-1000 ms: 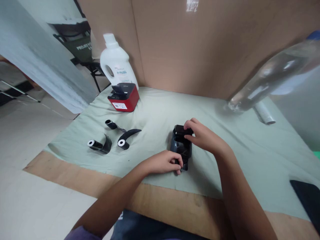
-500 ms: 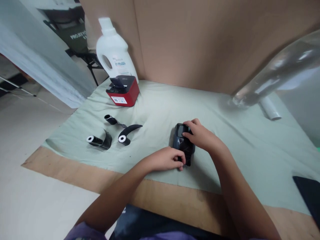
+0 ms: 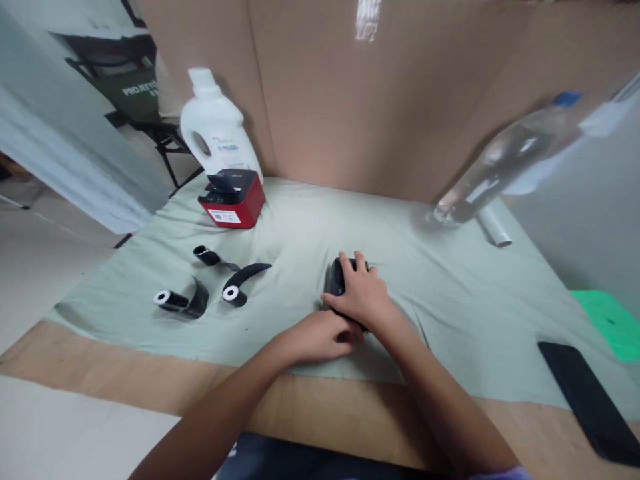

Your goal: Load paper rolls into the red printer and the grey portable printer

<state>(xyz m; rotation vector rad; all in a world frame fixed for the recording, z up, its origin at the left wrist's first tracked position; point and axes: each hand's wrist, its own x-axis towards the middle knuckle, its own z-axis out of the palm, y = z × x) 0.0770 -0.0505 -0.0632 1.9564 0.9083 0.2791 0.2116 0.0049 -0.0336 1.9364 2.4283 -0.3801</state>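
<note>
The small black device (image 3: 335, 280) lies on the pale green cloth (image 3: 450, 280) near the front of the tabletop (image 3: 350, 413), almost hidden. The right hand (image 3: 365, 299) lies over it, fingers draped down around its body. The left hand (image 3: 320, 337) is curled at its near end (whether those fingers grip it, I cannot tell). Three black ribbon rolls (image 3: 235, 291) lie well apart to the left, with a red label printer (image 3: 233, 200) and a white jug (image 3: 215, 133) beyond. A clear bottle (image 3: 495, 167) stands far right. Likely risks: the loose cloth sliding under pressure, or left fingertips getting pinched beneath the device.
</note>
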